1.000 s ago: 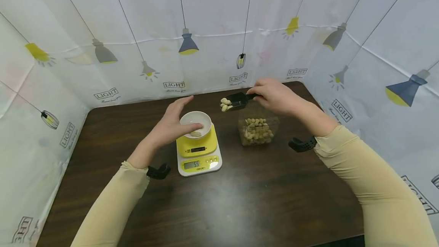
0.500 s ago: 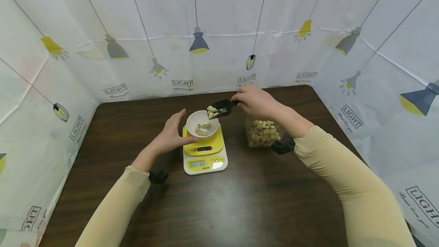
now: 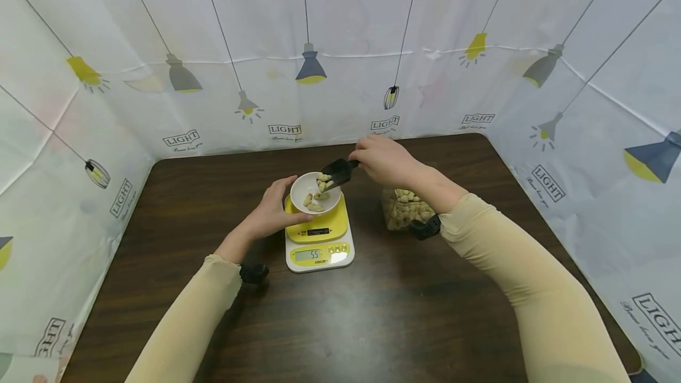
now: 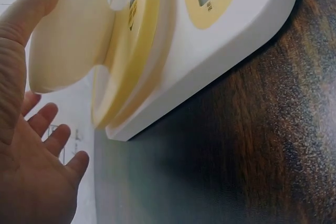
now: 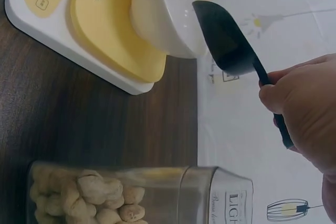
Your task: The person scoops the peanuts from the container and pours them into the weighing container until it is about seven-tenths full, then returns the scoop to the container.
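My right hand (image 3: 384, 161) grips the handle of a black scoop (image 3: 337, 172). Its mouth tips down over the right rim of a white bowl (image 3: 318, 213), with several peanuts (image 3: 323, 181) at its lip. More peanuts lie inside the bowl, which stands on a yellow and white kitchen scale (image 3: 319, 256) reading about 55. My left hand (image 3: 271, 211) curves round the bowl's left side, thumb at the front and index finger at the back rim. In the left wrist view the thumb (image 4: 39, 3) lies against the bowl, while the other fingers spread loosely below.
A clear plastic container (image 5: 197, 198) of peanuts stands right of the scale, partly hidden under the right forearm in the head view. The dark wooden table (image 3: 340, 324) meets a lamp-patterned sheet (image 3: 351, 22) behind and at both sides.
The scoop has moved left from beside the container to over the bowl and tipped downward. My left hand has come in against the bowl. The head view has shifted slightly.
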`<state>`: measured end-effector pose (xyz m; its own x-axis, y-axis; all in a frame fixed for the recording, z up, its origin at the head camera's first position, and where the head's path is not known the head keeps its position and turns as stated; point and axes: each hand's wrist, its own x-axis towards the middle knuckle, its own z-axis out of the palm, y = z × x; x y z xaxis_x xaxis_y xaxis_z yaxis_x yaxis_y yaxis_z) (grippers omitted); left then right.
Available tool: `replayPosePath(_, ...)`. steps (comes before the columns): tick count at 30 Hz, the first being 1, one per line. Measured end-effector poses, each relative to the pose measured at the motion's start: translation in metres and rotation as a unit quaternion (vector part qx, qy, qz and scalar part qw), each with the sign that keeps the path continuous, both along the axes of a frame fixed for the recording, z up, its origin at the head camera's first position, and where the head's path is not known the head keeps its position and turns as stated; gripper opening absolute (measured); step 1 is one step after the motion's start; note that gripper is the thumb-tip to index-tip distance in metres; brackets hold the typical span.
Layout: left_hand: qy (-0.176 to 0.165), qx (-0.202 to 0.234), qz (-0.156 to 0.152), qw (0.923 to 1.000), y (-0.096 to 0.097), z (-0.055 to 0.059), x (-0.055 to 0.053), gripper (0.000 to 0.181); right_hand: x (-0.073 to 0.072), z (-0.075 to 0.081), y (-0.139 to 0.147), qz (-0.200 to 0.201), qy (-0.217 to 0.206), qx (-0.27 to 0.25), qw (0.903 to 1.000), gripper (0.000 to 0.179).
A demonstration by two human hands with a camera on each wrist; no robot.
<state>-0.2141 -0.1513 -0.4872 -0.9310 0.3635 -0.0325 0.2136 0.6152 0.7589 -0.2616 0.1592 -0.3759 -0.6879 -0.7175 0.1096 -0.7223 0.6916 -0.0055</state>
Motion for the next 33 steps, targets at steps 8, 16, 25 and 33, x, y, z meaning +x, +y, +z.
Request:
replayPosePath(8,-0.005,0.006,0.009,0.9999,0.001,-0.002,0.000,0.114,-0.003,0.003,-0.012,0.031,0.065,0.033,0.9968,0.026)
replayPosePath(16,-0.008,0.015,0.009,0.9998,0.002,-0.001,0.001,0.115,-0.003,0.004,-0.017,0.055,0.126,0.033,0.9900,0.025)
replayPosePath(25,-0.012,0.016,0.012,0.9997,0.003,-0.003,-0.001,0.115,0.000,0.012,-0.005,0.038,0.106,0.008,0.9936,0.033)
replayPosePath(33,-0.014,0.006,0.005,0.9999,0.000,0.001,0.002,0.121,0.008,0.027,0.037,0.027,0.112,-0.049,0.9921,0.033)
